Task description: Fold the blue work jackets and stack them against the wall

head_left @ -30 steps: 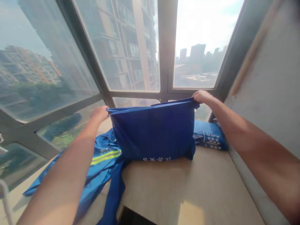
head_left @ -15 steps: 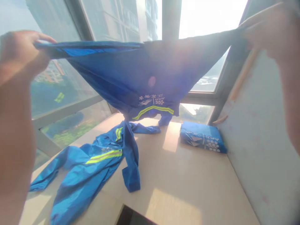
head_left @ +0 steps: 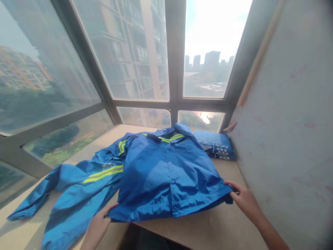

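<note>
A blue work jacket point(head_left: 156, 173) lies spread with its buttoned front upward and its collar toward the window. Yellow reflective stripes show near the collar. My left hand point(head_left: 100, 222) pinches the hem at its left corner, and my right hand point(head_left: 241, 199) grips the right corner of the same hem. To the left, a second blue jacket point(head_left: 85, 194) with yellow stripes lies loosely, one sleeve stretched out; the first jacket covers part of it. The sleeves of the held jacket are mostly hidden.
Behind the held jacket, a folded blue garment point(head_left: 221, 146) with white print sits by the right wall point(head_left: 286, 139). The pale wooden surface point(head_left: 208, 229) meets window frames point(head_left: 171, 69) at the back and left. A dark gap point(head_left: 145, 238) shows at the near edge.
The held jacket has come down from mid-air onto the surface, with its buttoned front now showing instead of the printed side. Both hands moved down and closer together, still holding it.
</note>
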`<state>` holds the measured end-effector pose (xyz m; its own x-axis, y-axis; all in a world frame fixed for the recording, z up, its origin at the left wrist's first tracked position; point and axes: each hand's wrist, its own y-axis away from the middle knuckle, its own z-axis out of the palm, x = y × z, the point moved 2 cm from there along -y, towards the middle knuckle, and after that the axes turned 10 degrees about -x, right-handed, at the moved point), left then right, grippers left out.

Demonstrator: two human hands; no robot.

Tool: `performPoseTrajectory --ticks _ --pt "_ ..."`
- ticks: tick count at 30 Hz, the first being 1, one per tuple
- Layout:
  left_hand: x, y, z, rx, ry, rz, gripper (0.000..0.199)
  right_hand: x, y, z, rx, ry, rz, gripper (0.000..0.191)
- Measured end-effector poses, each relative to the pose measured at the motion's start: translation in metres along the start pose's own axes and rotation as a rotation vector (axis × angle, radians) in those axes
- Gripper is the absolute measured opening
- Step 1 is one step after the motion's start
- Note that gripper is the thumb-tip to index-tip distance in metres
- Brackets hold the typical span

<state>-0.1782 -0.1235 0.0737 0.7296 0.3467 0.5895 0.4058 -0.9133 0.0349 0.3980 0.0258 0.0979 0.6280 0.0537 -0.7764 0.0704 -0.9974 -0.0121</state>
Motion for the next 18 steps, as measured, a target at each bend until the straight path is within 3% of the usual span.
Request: performPoseTrajectory --ticks 2,4,11,14,18 --pt "-0.014 0.015 0.024 -0.117 0.109 -0.016 0.037 0.033 0.009 0.018 -0.064 -0.042 0.048 0.038" --pt "-0.024 0.027 0.031 -0.178 0.178 -0.033 0.035 0.056 0.015 0.027 -0.129 -0.067 0.061 0.038" --pt "-0.037 0.057 0.013 -0.078 0.143 -0.066 0.039 0.084 0.034 0.032 -0.169 -0.102 0.038 0.043" --pt "-0.045 0.071 0.029 -0.095 0.107 -0.063 0.04 0.101 0.042 0.04 -0.202 -0.011 0.023 0.046" --pt "-0.052 0.079 0.056 -0.185 0.015 0.011 0.041 0.129 0.046 0.054 -0.274 0.271 -0.079 0.051"
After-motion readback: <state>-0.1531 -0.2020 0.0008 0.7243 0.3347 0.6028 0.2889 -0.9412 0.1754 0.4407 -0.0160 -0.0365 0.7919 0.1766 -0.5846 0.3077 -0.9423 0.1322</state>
